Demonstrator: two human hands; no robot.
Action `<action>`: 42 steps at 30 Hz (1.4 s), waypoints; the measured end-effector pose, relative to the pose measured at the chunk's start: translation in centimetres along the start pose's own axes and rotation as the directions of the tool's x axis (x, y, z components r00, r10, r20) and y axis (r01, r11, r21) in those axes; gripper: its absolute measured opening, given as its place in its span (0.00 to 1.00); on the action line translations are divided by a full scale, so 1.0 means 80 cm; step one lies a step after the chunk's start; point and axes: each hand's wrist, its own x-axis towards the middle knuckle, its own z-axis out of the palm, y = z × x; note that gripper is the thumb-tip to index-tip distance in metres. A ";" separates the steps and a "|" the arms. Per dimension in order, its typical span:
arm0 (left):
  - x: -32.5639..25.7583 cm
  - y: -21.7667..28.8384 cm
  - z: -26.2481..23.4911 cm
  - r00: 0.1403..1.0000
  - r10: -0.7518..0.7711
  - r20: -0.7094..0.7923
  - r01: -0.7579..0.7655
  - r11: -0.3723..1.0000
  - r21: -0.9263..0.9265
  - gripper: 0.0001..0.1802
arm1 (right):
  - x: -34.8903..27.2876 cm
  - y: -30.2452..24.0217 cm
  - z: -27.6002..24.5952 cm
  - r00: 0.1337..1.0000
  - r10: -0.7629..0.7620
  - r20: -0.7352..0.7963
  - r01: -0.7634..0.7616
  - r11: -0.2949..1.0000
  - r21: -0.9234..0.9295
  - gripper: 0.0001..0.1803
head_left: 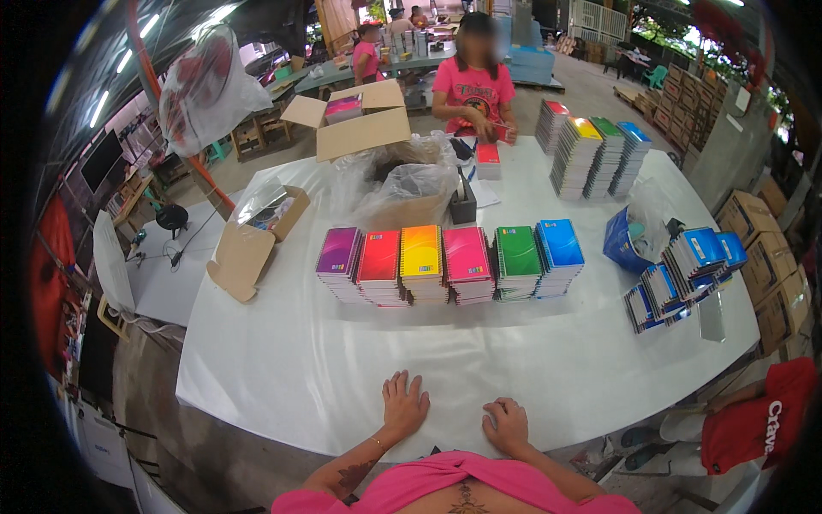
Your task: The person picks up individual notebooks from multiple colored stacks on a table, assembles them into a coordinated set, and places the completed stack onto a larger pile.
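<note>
While left hand (pixel 405 404) and right hand (pixel 507 426) lie unclenched, palms hidden but seemingly empty, at lower centre, mid-frame notebook stacks (pixel 464 261) stand unheld. A jolted counter (pixel 300 364) could topple them.

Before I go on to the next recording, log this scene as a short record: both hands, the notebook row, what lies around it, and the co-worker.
left hand: palm down on the white table, holding nothing
right hand: resting on the table, loosely bent, holding nothing
notebook row, left to right: purple stack, red stack, yellow stack, pink stack, green stack, blue stack
contact: neither hand touches the row
beyond row: open cardboard box, clear plastic
right end: more blue notebooks
co-worker: across the table, pink shirt
</note>
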 end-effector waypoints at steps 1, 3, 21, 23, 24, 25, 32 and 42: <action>-0.003 -0.003 0.000 1.000 -0.004 0.001 0.004 1.000 0.003 0.26 | 0.000 -0.003 0.000 1.000 -0.001 0.005 0.001 1.000 -0.001 0.14; -0.002 -0.004 -0.001 1.000 0.002 -0.005 -0.002 1.000 -0.003 0.26 | -0.001 -0.003 0.001 1.000 -0.002 0.005 0.002 1.000 -0.002 0.14; -0.001 -0.004 0.032 0.998 0.063 0.003 -0.063 0.998 0.026 0.24 | -0.246 0.239 -0.513 -0.203 0.022 -0.979 -0.678 0.718 0.157 0.38; 0.002 0.003 0.051 0.994 0.110 -0.019 -0.109 0.993 0.033 0.23 | -0.352 0.236 -0.632 -0.477 0.380 -0.793 -0.076 0.881 0.468 0.36; -0.003 -0.001 0.048 0.994 0.085 -0.070 -0.078 0.993 0.092 0.22 | -0.350 0.221 -0.664 -0.478 0.637 -0.605 0.243 0.757 0.606 0.35; -0.006 -0.002 0.047 0.994 0.076 -0.073 -0.069 0.993 0.094 0.22 | -0.343 0.211 -0.682 -0.470 0.641 -0.606 0.246 0.755 0.608 0.35; 0.001 -0.008 0.034 0.992 0.126 0.027 -0.128 0.991 0.050 0.23 | -0.045 0.070 -0.705 0.855 0.245 -0.457 0.075 0.814 0.577 0.30; -0.019 -0.019 0.008 0.989 0.102 -0.104 -0.104 0.995 -0.009 0.24 | 0.486 -0.079 -0.359 0.976 -0.100 0.195 -0.023 0.837 0.546 0.43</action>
